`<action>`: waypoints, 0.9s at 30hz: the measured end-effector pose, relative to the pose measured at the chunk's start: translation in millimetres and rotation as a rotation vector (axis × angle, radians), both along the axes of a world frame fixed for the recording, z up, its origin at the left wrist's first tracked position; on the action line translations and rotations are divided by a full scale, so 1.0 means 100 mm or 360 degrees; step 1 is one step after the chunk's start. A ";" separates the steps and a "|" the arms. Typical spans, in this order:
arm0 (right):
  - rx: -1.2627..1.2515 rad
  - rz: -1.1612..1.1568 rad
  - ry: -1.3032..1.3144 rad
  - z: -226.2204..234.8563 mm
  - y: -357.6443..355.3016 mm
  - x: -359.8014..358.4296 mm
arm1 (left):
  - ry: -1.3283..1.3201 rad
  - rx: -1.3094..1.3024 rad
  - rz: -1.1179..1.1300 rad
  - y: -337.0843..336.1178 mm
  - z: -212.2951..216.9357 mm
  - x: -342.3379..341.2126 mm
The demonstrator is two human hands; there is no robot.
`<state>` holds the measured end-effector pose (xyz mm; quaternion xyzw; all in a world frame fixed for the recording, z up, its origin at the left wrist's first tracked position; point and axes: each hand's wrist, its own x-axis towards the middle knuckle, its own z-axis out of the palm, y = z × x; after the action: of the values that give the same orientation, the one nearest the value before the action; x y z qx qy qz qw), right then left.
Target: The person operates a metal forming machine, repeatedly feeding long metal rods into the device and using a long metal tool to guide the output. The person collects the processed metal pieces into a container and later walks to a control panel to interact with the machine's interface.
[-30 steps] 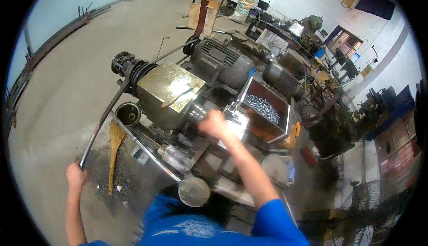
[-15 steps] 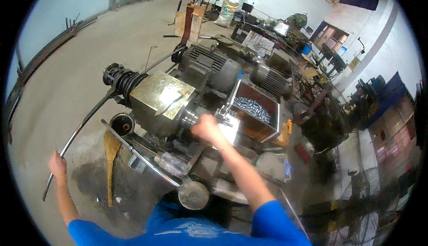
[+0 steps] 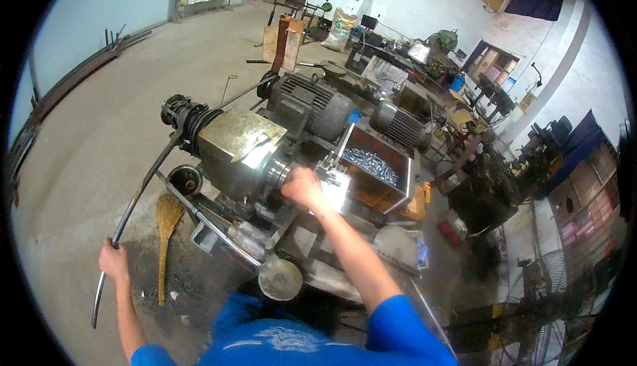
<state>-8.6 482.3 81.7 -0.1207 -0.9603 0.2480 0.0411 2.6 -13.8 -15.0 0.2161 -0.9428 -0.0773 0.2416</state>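
Note:
My left hand (image 3: 113, 258) grips a long, bent dark metal rod (image 3: 136, 200) that runs up to the back end of a small lathe-like machine (image 3: 239, 150). My right hand (image 3: 304, 188) rests on the machine's front end, by the shiny metal tool block (image 3: 335, 181); its fingers are curled there, and what they hold is hidden. Just beyond it stands an open rust-coloured bin (image 3: 385, 187) holding several small shiny metal parts (image 3: 371, 161).
An electric motor (image 3: 312, 104) sits behind the machine. A straw broom (image 3: 166, 233) lies on the dirty floor at the left, beside a round can (image 3: 186, 180). Other machines and benches crowd the right side; a floor fan (image 3: 551, 306) stands at lower right.
My left hand has slid along the rod, which now hangs lower in view. My right hand stays at the machine's front. The view has shifted a little.

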 end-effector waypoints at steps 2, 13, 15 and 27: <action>-0.0052 0.0038 0.0018 0.06 0.03 0.07 | -0.0069 0.0040 -0.0020 0.05 0.02 0.03; -0.0043 -0.0203 0.0997 -0.16 0.80 1.78 | -0.0342 0.0528 -0.0676 0.85 -0.29 0.23; -0.0015 -0.0380 0.0831 -0.40 1.00 2.21 | -0.0463 0.0703 -0.0930 1.10 -0.86 0.00; 0.0184 -0.1168 0.0552 -0.60 1.24 4.15 | -0.1117 -0.1126 -0.1726 1.64 -1.12 -1.11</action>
<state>406.9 606.8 21.6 -0.4091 -0.8448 0.1793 0.2948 -108.4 150.5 -127.2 -0.3593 -0.9077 0.1967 -0.0914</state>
